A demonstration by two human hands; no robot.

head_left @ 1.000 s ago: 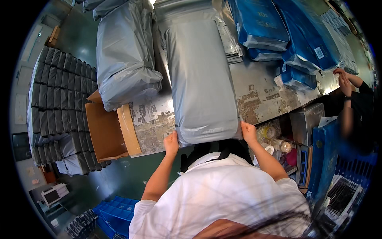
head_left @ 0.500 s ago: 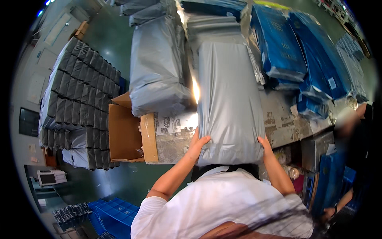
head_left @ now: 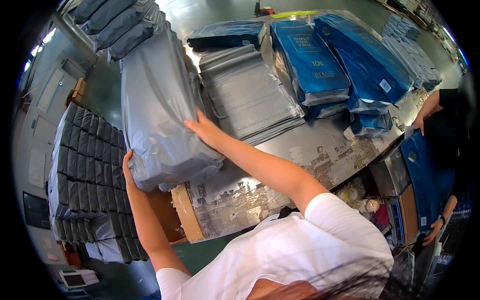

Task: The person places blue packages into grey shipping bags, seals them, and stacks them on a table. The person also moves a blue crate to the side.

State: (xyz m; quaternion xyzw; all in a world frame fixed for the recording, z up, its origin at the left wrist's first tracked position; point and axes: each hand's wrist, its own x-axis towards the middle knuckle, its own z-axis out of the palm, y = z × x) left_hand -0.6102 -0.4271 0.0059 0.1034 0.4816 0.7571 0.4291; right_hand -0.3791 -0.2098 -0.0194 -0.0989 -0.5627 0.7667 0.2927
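A long package in grey plastic film [head_left: 157, 100] lies at the left end of the table, with more grey film bulging under its near right corner. My left hand [head_left: 128, 161] grips its left side near the front end, the fingers partly hidden by the film. Across the package, my right hand [head_left: 206, 131] presses on its right edge, thumb over the top and fingers along the side. To the right of it lies a flat pile of grey plastic bags [head_left: 250, 95].
Blue packages [head_left: 310, 65] lie at the table's far right. A cardboard box [head_left: 186, 212] stands by the table's [head_left: 240, 205] left edge. Stacked grey bundles [head_left: 90, 170] rise at the left. On the right, a co-worker's hand [head_left: 434, 231] holds a blue package [head_left: 425, 170].
Both my hands have swung left with the grey package, from in front of me to the table's left end. The flat grey bags are now uncovered. The co-worker's blue package shows more fully.
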